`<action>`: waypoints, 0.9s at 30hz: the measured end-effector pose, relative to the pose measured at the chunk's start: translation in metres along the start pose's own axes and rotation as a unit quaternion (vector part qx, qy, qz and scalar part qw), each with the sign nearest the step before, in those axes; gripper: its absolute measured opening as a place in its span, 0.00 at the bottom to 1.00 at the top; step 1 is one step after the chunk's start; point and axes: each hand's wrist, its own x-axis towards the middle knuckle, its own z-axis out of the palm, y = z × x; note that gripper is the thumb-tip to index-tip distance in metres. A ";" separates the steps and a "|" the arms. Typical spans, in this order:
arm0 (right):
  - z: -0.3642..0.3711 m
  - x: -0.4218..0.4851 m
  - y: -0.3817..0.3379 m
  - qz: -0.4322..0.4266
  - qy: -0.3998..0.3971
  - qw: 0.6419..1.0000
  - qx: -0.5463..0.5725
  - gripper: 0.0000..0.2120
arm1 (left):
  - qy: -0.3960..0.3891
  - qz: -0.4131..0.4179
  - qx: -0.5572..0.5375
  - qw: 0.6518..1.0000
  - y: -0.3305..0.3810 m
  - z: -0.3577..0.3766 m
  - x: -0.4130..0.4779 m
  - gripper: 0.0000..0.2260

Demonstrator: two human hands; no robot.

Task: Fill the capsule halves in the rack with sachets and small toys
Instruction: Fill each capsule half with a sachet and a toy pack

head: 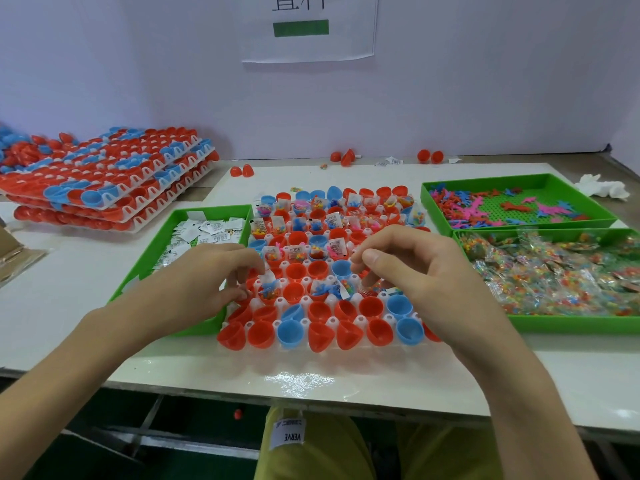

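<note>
Capsule halves (370, 306) fill one rack (311, 351), flanked by three green trays (152, 251).

Bright, even light from above leaves glare on the near counter (304, 377), while wide-angle distortion bows the edges and blurs detail.

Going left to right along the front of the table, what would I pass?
The green tray of white paper sachets → white rack of red and blue capsule halves → green tray of clear packets of colourful bits.
</note>
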 end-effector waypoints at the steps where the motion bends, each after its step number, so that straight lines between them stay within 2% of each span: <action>1: 0.000 0.000 0.000 0.000 0.000 1.000 -0.002 0.08 | 0.003 -0.003 -0.008 1.000 0.000 0.000 0.000 0.12; 9: 0.000 0.000 0.000 0.001 -0.002 1.000 -0.002 0.08 | 0.030 0.018 -0.045 0.998 -0.007 0.000 0.003 0.07; 13: -0.002 0.000 0.002 -0.001 0.002 1.000 -0.002 0.08 | 0.027 0.017 -0.066 0.997 -0.011 0.004 0.002 0.12; 17: -0.006 0.000 0.004 0.002 0.008 1.000 0.002 0.09 | 0.020 -0.031 -0.125 0.991 -0.018 -0.003 -0.002 0.23; 20: -0.007 0.000 0.005 0.001 0.010 1.000 0.008 0.09 | 0.021 -0.042 -0.149 0.988 -0.022 -0.011 -0.002 0.19; 24: -0.010 0.000 0.006 0.000 0.026 1.000 0.015 0.09 | 0.095 -0.100 -0.048 0.989 -0.037 -0.006 0.003 0.08; 27: -0.014 0.000 0.008 -0.001 0.043 0.999 0.017 0.09 | 0.039 -0.167 0.001 0.985 -0.044 0.009 0.004 0.09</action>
